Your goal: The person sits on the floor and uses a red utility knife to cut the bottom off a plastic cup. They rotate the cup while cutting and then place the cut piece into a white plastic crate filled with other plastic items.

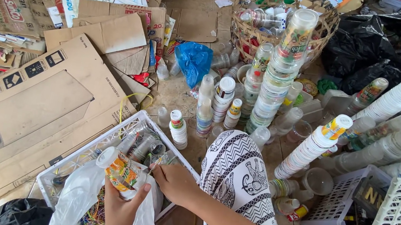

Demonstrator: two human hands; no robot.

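Over crate (78, 161): L hand (121, 211) grip round cup (120, 171), R hand (175, 182) pinching at its rim; best hold cup steady, peel w/ small pulls.

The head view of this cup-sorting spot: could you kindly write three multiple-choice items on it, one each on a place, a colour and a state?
1. Where does the round woven bamboo basket stand?
A. behind the cup stacks
B. inside the crate
C. on the flat cardboard

2. What colour is the crumpled plastic bag beside the cardboard?
A. red
B. blue
C. yellow

3. How is the small plastic cup with the orange printed label held?
A. lying untouched
B. stacked on a tower
C. gripped in the left hand

Answers: 1 A, it stands beyond the towers; 2 B, it is plainly blue; 3 C, the fingers wrap it while the right hand touches its rim.
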